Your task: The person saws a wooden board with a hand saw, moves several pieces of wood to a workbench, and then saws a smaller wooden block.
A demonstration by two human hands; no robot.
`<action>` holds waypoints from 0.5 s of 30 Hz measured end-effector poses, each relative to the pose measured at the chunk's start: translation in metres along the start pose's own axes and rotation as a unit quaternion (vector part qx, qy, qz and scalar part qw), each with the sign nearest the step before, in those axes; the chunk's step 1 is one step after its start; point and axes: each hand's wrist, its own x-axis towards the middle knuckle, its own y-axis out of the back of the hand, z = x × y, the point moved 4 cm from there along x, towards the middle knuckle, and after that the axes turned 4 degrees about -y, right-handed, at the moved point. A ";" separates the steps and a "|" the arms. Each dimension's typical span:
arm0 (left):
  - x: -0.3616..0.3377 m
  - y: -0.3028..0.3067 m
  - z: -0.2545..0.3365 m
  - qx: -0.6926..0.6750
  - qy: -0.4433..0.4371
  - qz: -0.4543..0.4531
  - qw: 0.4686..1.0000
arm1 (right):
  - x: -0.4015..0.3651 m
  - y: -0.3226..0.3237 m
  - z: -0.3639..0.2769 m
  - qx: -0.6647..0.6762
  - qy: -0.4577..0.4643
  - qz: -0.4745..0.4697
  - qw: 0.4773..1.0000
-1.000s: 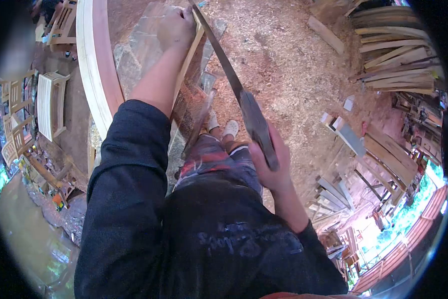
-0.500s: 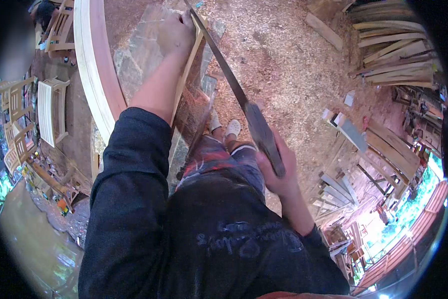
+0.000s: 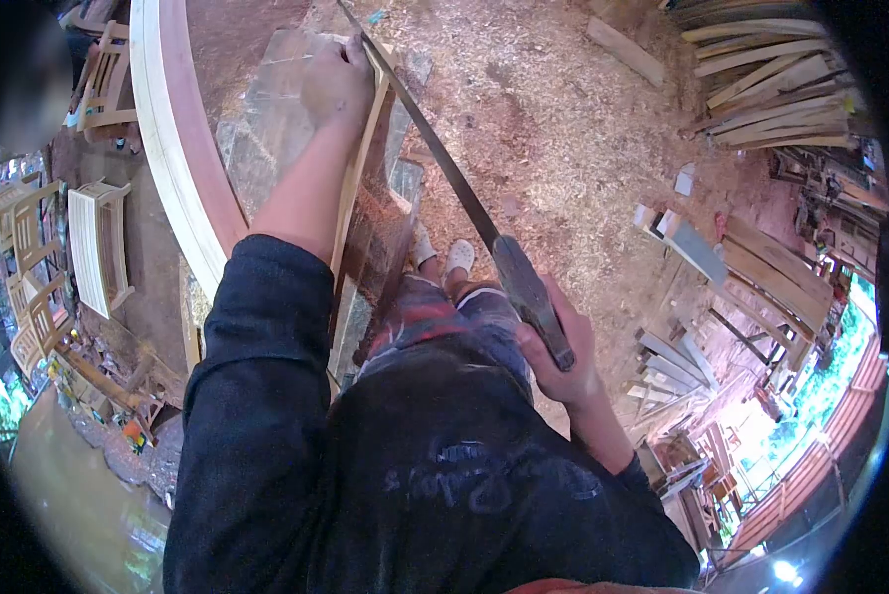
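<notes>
My right hand (image 3: 566, 346) is wrapped round the worn, dark handle of a handsaw (image 3: 444, 163). Its long, narrow blade runs up and away to the left, seen nearly edge-on. The far part of the blade crosses the end of a pale wooden strip (image 3: 363, 148), close beside my left hand (image 3: 338, 84). That hand is closed on the far end of the strip, its fingers partly hidden from above. The strip lies lengthwise along a scuffed, dusty workbench (image 3: 271, 74), under my left forearm.
Long curved boards (image 3: 182, 129) lie left of the bench. A slatted bench (image 3: 98, 247) and wooden chairs (image 3: 34, 233) stand further left. Wood shavings (image 3: 553, 148) cover the floor. Stacked boards (image 3: 776, 79) are at the upper right, with more planks (image 3: 776, 267) below them.
My right hand and the handsaw's handle have shifted slightly down, toward my body. The view has turned a little, and my left hand keeps its place on the strip.
</notes>
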 end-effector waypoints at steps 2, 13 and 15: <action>0.000 0.003 0.001 -0.001 -0.008 -0.001 1.000 | 0.030 -0.009 -0.007 0.004 0.037 0.016 0.999; 0.000 0.001 0.000 -0.005 0.011 -0.010 1.000 | 0.062 -0.025 -0.020 0.033 0.023 0.047 0.998; -0.004 0.005 0.007 0.001 0.017 -0.006 1.000 | 0.008 -0.010 0.001 0.004 0.006 0.030 1.000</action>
